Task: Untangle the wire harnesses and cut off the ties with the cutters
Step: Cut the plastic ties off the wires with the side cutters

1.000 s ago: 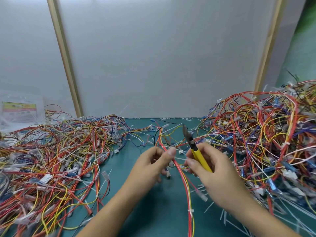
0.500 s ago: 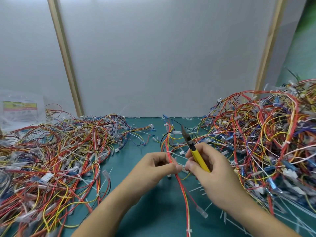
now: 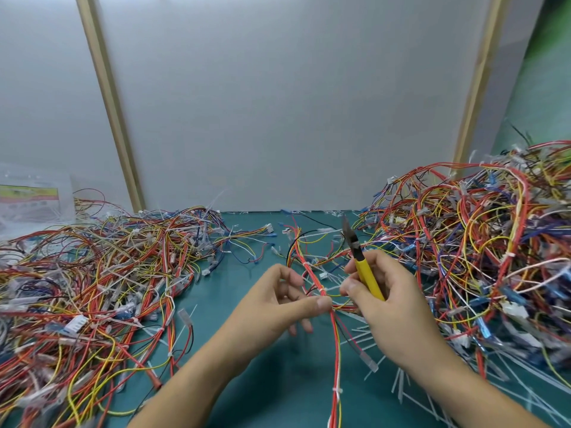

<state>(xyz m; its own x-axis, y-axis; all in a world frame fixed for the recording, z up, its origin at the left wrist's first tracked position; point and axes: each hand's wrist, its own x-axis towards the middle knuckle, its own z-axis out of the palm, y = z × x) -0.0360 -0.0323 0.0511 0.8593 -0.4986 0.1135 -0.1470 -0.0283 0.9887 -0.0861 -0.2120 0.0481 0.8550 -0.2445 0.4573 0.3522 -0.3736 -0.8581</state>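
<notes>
Your left hand [image 3: 272, 304] pinches the red-and-yellow wire harness [image 3: 335, 338]; right hand [image 3: 401, 313] grips yellow-handled steel cutters [image 3: 367, 279], and a misaimed snip may nick insulation.

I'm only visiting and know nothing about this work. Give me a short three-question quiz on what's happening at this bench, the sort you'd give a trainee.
1. True or false: the left hand holds the cutters.
2. What does the left hand pinch? A) a wire harness B) a roll of tape C) nothing
3. Fill in: the taller heap of wires lies on the person's ____ side.

Key:
1. False: the right hand grips them, blades pointing up and away.
2. A
3. right
</notes>
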